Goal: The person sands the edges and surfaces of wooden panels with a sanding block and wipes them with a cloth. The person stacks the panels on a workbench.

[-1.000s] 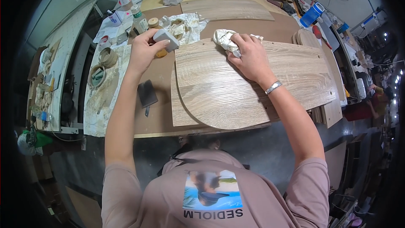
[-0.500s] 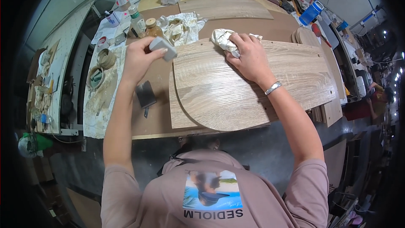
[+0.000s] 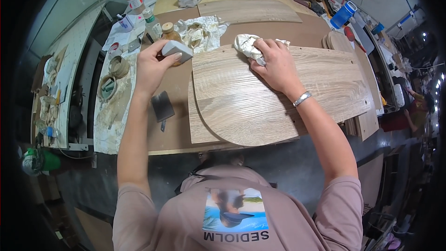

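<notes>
A wood-grain board point(image 3: 246, 97) with one rounded end lies on the bench, stacked on another board. My right hand point(image 3: 275, 62) presses a crumpled white cloth point(image 3: 246, 44) near the board's far edge, its fingers closed around the cloth. In my left hand point(image 3: 153, 67) is a grey rectangular block point(image 3: 178, 50), pinched between thumb and fingers just off the board's left end; I cannot tell its exact kind. Below that hand a dark flat scraper point(image 3: 162, 106) lies on the brown bench surface point(image 3: 179, 132).
Behind my left hand stand an amber jar point(image 3: 170, 32), a green-capped bottle point(image 3: 151, 22) and a stained rag point(image 3: 202, 32). Round containers point(image 3: 108, 87) sit on stained paper at left. A blue bottle point(image 3: 343, 15) stands far right. Another person point(image 3: 413, 111) is at the right edge.
The grey block in my left hand has tilted slightly. My right hand and the cloth stay at nearly the same spot on the board. The whole view has shifted a little.
</notes>
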A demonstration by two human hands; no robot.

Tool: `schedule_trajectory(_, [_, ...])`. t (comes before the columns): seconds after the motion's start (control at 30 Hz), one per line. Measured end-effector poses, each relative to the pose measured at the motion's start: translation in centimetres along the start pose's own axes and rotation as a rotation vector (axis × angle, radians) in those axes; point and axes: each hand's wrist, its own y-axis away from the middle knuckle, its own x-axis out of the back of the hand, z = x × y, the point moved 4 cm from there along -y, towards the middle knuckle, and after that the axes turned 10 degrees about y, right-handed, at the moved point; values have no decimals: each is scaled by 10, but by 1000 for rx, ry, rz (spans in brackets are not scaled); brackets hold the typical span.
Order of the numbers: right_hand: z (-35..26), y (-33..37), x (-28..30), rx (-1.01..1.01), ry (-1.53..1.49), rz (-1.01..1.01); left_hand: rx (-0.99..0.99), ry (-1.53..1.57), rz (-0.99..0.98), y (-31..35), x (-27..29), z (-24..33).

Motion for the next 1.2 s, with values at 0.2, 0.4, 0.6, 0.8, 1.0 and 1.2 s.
schedule_trajectory(0.2, [-3, 1, -4, 4, -17, 20, 7, 55, 57, -9, -4, -10])
schedule_trajectory(0.4, [8, 1, -6, 21, -8, 84, 132, -67, 22, 58, -24, 25])
schedule_trajectory(0.6, [5, -1, -9, 50, 14, 90, -49, -227, 3, 158, -57, 81])
schedule_trajectory(0.8, [3, 2, -10, 27, 89, 31, -247, -151, -266, 184, -105, 107])
schedule_trajectory(1.0, [4, 5, -10, 33, 96, 56, -299, -275, -233, 167, -92, 123])
schedule_trajectory(1.2, [5, 5, -12, 40, 117, 93, -299, -323, -271, 157, -92, 131])
